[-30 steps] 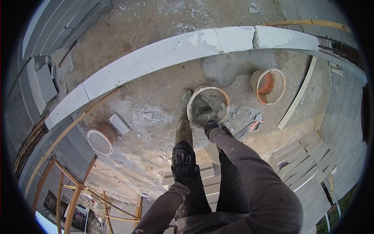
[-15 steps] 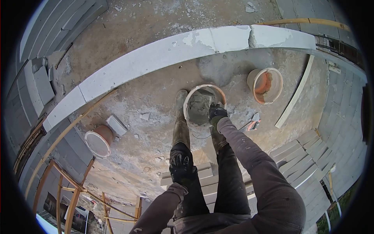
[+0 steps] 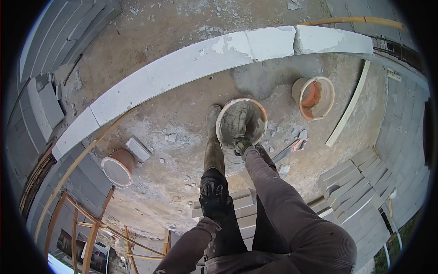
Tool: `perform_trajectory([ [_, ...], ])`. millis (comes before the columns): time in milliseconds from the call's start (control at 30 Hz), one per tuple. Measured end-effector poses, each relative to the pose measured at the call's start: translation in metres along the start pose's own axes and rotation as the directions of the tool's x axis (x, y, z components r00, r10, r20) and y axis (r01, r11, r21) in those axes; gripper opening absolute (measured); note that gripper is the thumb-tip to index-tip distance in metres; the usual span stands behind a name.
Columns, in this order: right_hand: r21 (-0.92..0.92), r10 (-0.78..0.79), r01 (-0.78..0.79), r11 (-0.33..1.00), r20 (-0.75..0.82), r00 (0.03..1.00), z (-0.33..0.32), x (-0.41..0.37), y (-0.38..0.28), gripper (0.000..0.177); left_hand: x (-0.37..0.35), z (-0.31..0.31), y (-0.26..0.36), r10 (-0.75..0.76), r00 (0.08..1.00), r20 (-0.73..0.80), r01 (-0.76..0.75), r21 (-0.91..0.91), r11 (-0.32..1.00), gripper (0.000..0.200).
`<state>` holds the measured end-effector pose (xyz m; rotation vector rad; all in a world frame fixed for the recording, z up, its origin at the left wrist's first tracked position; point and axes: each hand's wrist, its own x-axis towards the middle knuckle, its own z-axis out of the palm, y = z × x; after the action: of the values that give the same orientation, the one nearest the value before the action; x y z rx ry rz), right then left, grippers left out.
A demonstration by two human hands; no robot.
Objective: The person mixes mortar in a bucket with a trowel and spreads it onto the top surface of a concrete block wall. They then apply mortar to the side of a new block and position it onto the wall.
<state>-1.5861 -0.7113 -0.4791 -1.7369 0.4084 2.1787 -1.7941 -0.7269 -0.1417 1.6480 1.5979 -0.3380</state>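
A round bucket (image 3: pixel 219 132) of wet grey mortar (image 3: pixel 237 118) stands on the floor between my boots. My right hand (image 3: pixel 242 145), in a dark glove, is at the bucket's near rim, its fingers closed round what appears to be a trowel; mortar and the hand hide most of the tool. Bent forward, I have my gloved left hand (image 3: pixel 213 194) lying on my left knee with its fingers spread, holding nothing. My left boot (image 3: pixel 212 119) is beside the bucket's left side.
A low white block wall (image 3: pixel 182 68) curves across ahead. To the right are a second bucket (image 3: pixel 303 93) and a pale plank (image 3: pixel 349 104); another bucket (image 3: pixel 106 170) is at left. Stacked blocks (image 3: pixel 353 182) stand near right. A tool with orange parts (image 3: pixel 299 144) and rubble lie on the floor.
My right hand has drawn back toward me and left, from the bucket's right inner side to its near rim. The mortar's surface has changed shape. My left hand stays on the knee.
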Motion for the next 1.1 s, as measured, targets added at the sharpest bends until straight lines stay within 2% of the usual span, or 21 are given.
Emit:
perform_trajectory([
  [100, -0.120, -0.224, 0.270, 0.955, 0.302, 0.927, -0.004, 0.008, 0.011, 0.004, 0.000, -0.001, 0.002, -0.002, 1.000, 0.016, 0.002, -0.006, 1.000, 0.064],
  [133, 0.060, -0.007, -0.007, 0.998, 0.235, 0.972, 0.002, -0.007, -0.002, 0.003, 0.001, -0.002, 0.002, -0.010, 0.999, 0.030, 0.011, -0.013, 1.000, 0.065],
  [167, 0.249, 0.220, -0.270, 0.930, 0.211, 0.952, 0.010, -0.023, -0.018, 0.004, 0.001, -0.005, 0.004, -0.008, 1.000, 0.028, 0.008, -0.012, 1.000, 0.065],
  [200, 0.247, 0.214, -0.264, 0.932, 0.212, 0.954, 0.011, -0.035, -0.036, 0.004, 0.003, -0.007, 0.006, -0.019, 0.999, 0.050, 0.019, 0.008, 1.000, 0.065],
  [233, -0.051, 0.223, -0.217, 0.975, 0.186, 0.957, 0.009, -0.049, -0.054, 0.011, 0.003, -0.009, 0.007, -0.034, 0.997, 0.074, 0.032, 0.030, 0.999, 0.065],
  [300, -0.345, 0.227, -0.161, 0.925, 0.160, 0.961, 0.025, -0.084, -0.095, 0.017, 0.004, -0.009, 0.009, -0.019, 0.998, 0.060, 0.017, 0.038, 0.999, 0.064],
  [333, -0.644, -0.014, 0.021, 0.764, 0.015, 1.000, 0.040, -0.109, -0.124, 0.023, 0.004, -0.009, 0.010, -0.004, 0.999, 0.049, 0.001, 0.045, 0.999, 0.063],
  [400, -0.876, -0.288, 0.112, 0.469, -0.032, 0.957, 0.046, -0.117, -0.141, 0.028, 0.005, -0.009, 0.013, 0.001, 0.999, 0.034, -0.003, 0.051, 0.999, 0.063],
  [467, -0.978, -0.646, 0.052, -0.203, 0.174, 0.743, 0.046, -0.122, -0.143, 0.033, 0.003, -0.008, 0.013, 0.010, 1.000, 0.027, -0.012, 0.059, 0.998, 0.063],
  [500, -0.978, -0.646, 0.052, -0.201, 0.173, 0.743, 0.041, -0.109, -0.131, 0.033, 0.003, -0.006, 0.012, 0.023, 1.000, 0.007, -0.023, 0.057, 0.998, 0.063],
  [567, -0.955, -0.500, -0.263, -0.139, -0.161, 0.851, 0.032, -0.068, -0.085, 0.039, 0.004, -0.004, 0.010, 0.038, 0.999, -0.016, -0.037, 0.059, 0.998, 0.063],
  [633, -0.960, -0.602, -0.241, -0.141, -0.110, 0.791, 0.037, -0.068, -0.072, 0.035, 0.005, -0.003, 0.011, -0.003, 1.000, -0.020, 0.004, 0.013, 1.000, 0.063],
  [700, -0.911, -0.355, 0.116, -0.395, 0.268, 0.896, 0.026, -0.065, -0.086, 0.034, 0.004, -0.002, 0.009, 0.030, 0.999, -0.027, -0.029, 0.044, 0.999, 0.063],
  [733, -0.972, -0.263, 0.043, -0.233, 0.106, 0.959, 0.022, -0.067, -0.106, 0.030, 0.003, -0.001, 0.009, 0.066, 0.997, -0.034, -0.063, 0.077, 0.995, 0.063],
  [767, -0.969, -0.256, 0.041, -0.242, 0.104, 0.961, 0.024, -0.077, -0.105, 0.030, 0.000, -0.001, 0.009, 0.058, 0.998, -0.034, -0.056, 0.068, 0.996, 0.063],
  [833, -0.980, -0.472, -0.049, -0.191, 0.048, 0.880, 0.022, -0.084, -0.091, 0.034, 0.003, -0.003, 0.006, 0.048, 0.999, -0.004, -0.048, 0.070, 0.996, 0.064],
  [867, -0.987, -0.499, -0.147, -0.058, -0.099, 0.861, 0.033, -0.091, -0.078, 0.040, 0.004, -0.003, 0.007, 0.039, 0.999, 0.031, -0.042, 0.088, 0.995, 0.066],
  [900, -0.988, -0.498, -0.142, -0.068, -0.090, 0.863, 0.033, -0.087, -0.077, 0.040, 0.004, -0.005, 0.008, 0.029, 0.999, 0.026, -0.032, 0.086, 0.996, 0.066],
  [967, -0.968, -0.350, -0.047, -0.248, 0.044, 0.936, 0.032, -0.076, -0.075, 0.044, 0.006, -0.008, 0.011, -0.047, 0.998, 0.048, 0.042, 0.083, 0.996, 0.066],
  [1033, -0.953, -0.514, 0.119, -0.279, 0.253, 0.820, 0.017, -0.072, -0.098, 0.044, 0.007, -0.003, 0.008, -0.056, 0.998, 0.041, 0.053, 0.079, 0.996, 0.066],
  [1100, -0.993, -0.609, 0.056, -0.101, 0.106, 0.786, 0.009, -0.063, -0.099, 0.043, 0.003, -0.003, 0.008, -0.072, 0.997, 0.042, 0.068, 0.073, 0.995, 0.065],
])
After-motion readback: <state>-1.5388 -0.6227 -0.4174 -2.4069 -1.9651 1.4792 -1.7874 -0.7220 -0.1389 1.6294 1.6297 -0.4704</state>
